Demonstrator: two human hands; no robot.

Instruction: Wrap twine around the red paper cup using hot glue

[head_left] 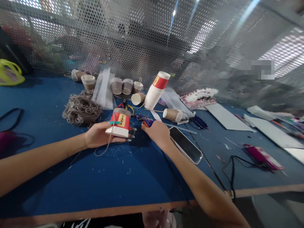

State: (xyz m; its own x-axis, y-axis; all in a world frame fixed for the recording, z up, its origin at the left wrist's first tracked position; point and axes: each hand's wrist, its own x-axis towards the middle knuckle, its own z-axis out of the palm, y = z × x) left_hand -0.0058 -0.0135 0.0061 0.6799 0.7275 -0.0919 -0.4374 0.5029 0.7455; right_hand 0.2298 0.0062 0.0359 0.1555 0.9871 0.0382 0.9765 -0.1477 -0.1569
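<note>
a red-and-white tapered paper cup (120,128), its narrow end wound with thin grey cord (122,111), sits upside down above the blue desk (114,183), pinched between the thumb and fingers of the left hand (97,134). it is probably light, thin-walled and easily dented, best held loosely near the wide rim. the right hand (158,131) wraps around what looks like a purple-and-orange glue gun (144,118).

Phone (186,144) lying on blue table (106,186); perforated panel (142,41) behind.
</note>
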